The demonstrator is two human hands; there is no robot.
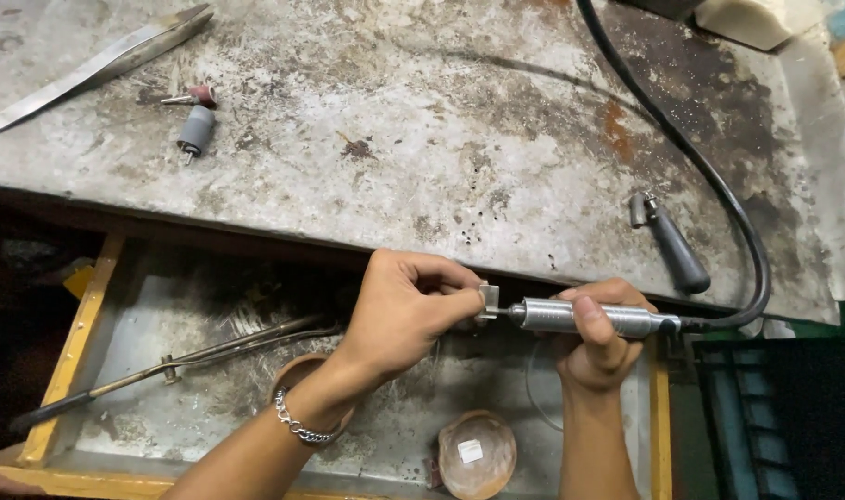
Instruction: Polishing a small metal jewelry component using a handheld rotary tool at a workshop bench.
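**Small metal piece held against a rotary handpiece over an open drawer**

Head view: The left hand (406, 306) comes in from the lower left, a chain bracelet (298, 424) on its wrist, and its fingers are closed in a pinch on a small square metal piece (488, 299). The piece sits just below the front edge of the counter (422, 120), above the open drawer (163, 370). The right hand (600, 338) is wrapped shut around a silver rotary handpiece (584, 318), which lies nearly level with its tip pointing left and meeting the metal piece. A black flexible shaft (719, 199) runs from the back of the handpiece, curves up across the worn, stained counter and leaves at the top edge.

On the counter, a dark-handled tool (674, 245) lies near the shaft on the right. At the upper left lie long metal tweezers (99, 65), and just below them a small pink grinding bit (193, 95) and a grey cylindrical bit (196, 131), close together.

Inside the drawer, with its yellow wooden rim, long thin tongs (191, 356) lie across the left side. A shallow brown bowl (478, 454) sits near the front, between the two forearms, and the rim of another shows behind the left wrist.
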